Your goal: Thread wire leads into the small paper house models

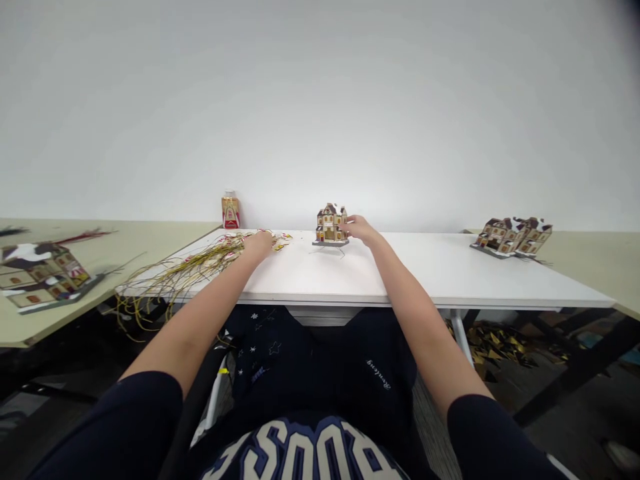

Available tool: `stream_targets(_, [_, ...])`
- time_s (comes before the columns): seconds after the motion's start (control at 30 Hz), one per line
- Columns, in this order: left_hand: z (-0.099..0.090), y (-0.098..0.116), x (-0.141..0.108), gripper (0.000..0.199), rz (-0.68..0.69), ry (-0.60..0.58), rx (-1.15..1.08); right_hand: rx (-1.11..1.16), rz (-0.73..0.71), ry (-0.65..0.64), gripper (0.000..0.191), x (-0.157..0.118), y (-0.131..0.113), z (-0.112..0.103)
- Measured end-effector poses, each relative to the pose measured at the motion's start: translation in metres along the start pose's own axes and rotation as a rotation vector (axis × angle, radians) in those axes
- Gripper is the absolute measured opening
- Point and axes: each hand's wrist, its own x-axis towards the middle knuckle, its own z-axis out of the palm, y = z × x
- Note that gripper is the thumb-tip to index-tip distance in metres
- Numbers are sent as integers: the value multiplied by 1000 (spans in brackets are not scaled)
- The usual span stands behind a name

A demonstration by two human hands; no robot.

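My right hand point(357, 228) grips a small model house point(329, 225) by its right side. The house has cream walls, a dark roof and a grey base, and thin wires hang below it, just above the white table. Over at the left, my left hand point(260, 245) is closed among the ends of a bundle of thin yellow-green wires point(200, 261). Small white, red and yellow pieces point(284, 239) lie at those ends. My left fingertips are partly hidden, so what they pinch cannot be made out.
Two more model houses point(513, 237) stand at the white table's right end. Another house point(43, 275) sits on the left side table, near red wires point(83, 236). A red and gold bottle point(231, 210) stands by the wall. Wire ends hang over the front edge.
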Motion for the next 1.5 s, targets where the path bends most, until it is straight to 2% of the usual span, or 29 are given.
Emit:
stream_targets(0.17, [-1, -14, 0, 36, 7, 24, 96, 45, -24, -52, 26, -2, 14, 24])
stream_targets(0.3, [0, -18, 1, 33, -14, -3, 108, 19, -53, -75, 29, -4, 25, 28])
stream_targets(0.47, [-1, -19, 2, 33, -76, 56, 96, -51, -114, -85, 29, -2, 34, 29])
stream_targets(0.7, [-29, -21, 7, 39, -92, 271, 17, -121, -88, -93, 38, 4, 47, 29])
stream_targets(0.87, [-55, -14, 2, 37, 21, 482, 80, -131, -83, -89, 40, 4, 51, 27])
stream_targets(0.97, [-65, -1, -6, 36, 106, 541, 101, -131, -121, -35, 51, 1, 49, 27])
stream_targets(1.07, [-67, 21, -14, 34, 186, 569, 55, -109, -269, 111, 61, -4, 45, 27])
stream_targets(1.13, [-63, 38, -19, 33, 236, 588, 15, -67, -398, 223, 53, -8, 40, 26])
stream_targets(1.23, [-51, 65, -26, 33, 320, 605, -17, -40, -549, 339, 29, -15, 33, 23])
stream_targets(1.33, [-38, 87, -30, 33, 414, 615, -27, -53, -592, 357, 17, -20, 27, 22])
stream_targets(1.5, [-18, 115, -30, 33, 516, 618, -16, -13, -621, 309, 24, -22, 23, 24])
